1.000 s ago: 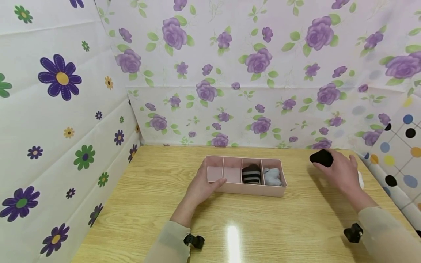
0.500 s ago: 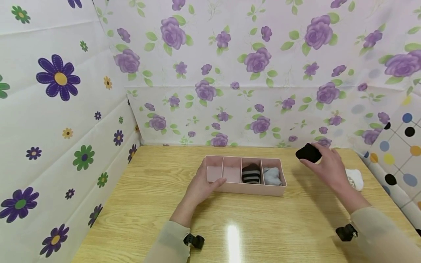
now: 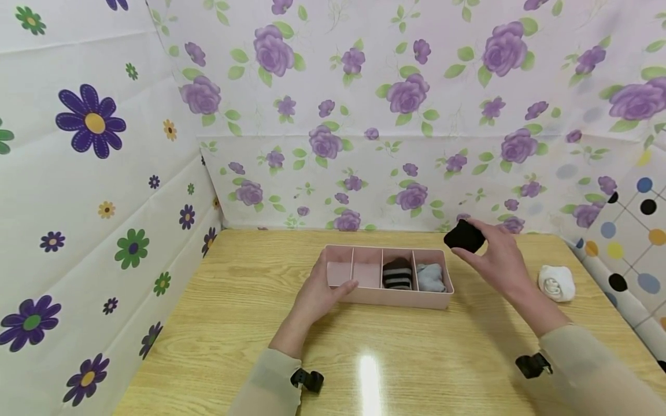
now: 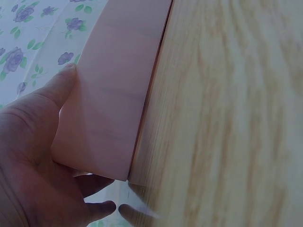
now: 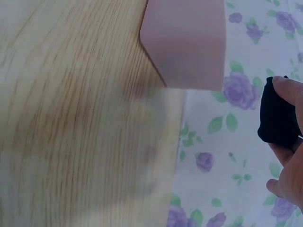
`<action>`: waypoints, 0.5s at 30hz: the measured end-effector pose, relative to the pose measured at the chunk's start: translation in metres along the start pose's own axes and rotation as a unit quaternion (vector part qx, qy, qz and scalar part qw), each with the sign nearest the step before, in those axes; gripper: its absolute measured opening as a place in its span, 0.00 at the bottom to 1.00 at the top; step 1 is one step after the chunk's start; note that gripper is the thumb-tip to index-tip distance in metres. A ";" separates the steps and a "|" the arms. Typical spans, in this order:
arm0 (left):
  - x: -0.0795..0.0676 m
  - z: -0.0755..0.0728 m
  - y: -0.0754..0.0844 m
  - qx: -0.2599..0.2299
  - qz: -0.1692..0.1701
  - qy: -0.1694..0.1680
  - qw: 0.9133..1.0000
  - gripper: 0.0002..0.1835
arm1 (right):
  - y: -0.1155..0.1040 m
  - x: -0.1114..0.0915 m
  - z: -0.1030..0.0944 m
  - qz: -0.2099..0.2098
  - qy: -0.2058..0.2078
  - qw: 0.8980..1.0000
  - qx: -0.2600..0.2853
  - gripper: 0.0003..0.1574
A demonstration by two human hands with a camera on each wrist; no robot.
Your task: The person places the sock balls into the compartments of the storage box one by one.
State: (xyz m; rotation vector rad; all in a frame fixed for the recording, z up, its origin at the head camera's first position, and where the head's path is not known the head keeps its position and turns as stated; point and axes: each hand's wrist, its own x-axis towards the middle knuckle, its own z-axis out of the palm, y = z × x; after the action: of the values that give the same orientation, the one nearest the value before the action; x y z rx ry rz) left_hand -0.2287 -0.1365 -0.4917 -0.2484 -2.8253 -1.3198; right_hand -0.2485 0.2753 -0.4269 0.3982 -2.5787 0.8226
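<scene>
A pink divided storage box (image 3: 398,297) stands on the table. My left hand (image 3: 317,294) grips its left end, the thumb over the front wall and the fingers round the end, as the left wrist view shows with the box wall (image 4: 113,94). Two left compartments hold nothing. A striped rolled sock (image 3: 398,274) sits in the third, a light blue-grey sock (image 3: 430,278) in the rightmost. My right hand (image 3: 496,254) pinches a black folded sock (image 3: 465,236) between thumb and fingers, held in the air right of the box and behind it; the right wrist view shows this black sock (image 5: 279,113) too.
A white rolled sock (image 3: 557,283) lies on the wooden table (image 3: 250,323) near its right side. Flower-printed sheets (image 3: 291,150) close off the back and left, a dotted one (image 3: 635,248) the right. Black wrist cameras sit on both sleeves.
My right hand has carried the black sock leftward, toward the box's right end. The white sock, mostly hidden by the hand before, now shows fully. My left hand and the box stay in place.
</scene>
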 end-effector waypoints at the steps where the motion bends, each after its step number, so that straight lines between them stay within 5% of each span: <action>1: 0.000 0.000 0.000 0.001 -0.001 0.000 1.000 0.65 | -0.003 0.001 0.002 -0.005 0.000 1.000 0.002 0.48; 15: 0.000 -0.001 0.000 0.004 -0.005 0.001 1.000 0.64 | -0.036 0.009 0.030 -0.046 0.002 0.998 0.041 0.45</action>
State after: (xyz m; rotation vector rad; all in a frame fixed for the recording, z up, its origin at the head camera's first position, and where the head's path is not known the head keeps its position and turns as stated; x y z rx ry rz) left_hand -0.2288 -0.1367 -0.4909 -0.2323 -2.8334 -1.3095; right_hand -0.2509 0.2275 -0.4274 0.5354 -2.5090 0.8967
